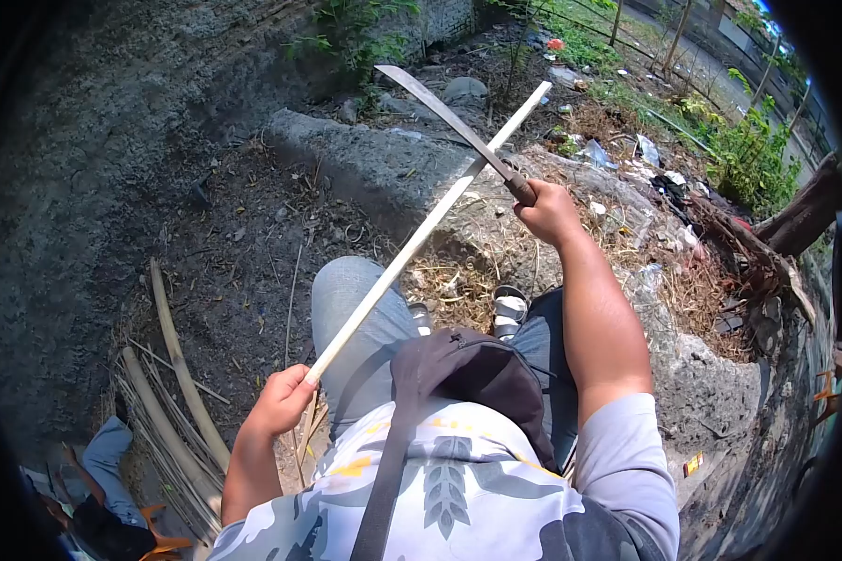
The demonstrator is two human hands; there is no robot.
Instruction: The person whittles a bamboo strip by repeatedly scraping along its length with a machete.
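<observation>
My left hand point(286, 400) is closed round the near end of a long pale wooden strip point(398, 266), which slants up and away to the right. My right hand point(549, 212) grips the dark handle of a long machete point(444, 114). The blade points up and to the left and crosses over the strip near its far part. Whether blade and strip touch, I cannot tell. Below them are my knees in jeans and a dark bag on my front.
Long curved strips point(185, 360) lie at the lower left, near another person's legs point(108, 467). A rough wall point(75, 168) rises at left. Beyond the strip is a stone block point(365, 159); litter, plants and a thick log point(805, 210) are at right.
</observation>
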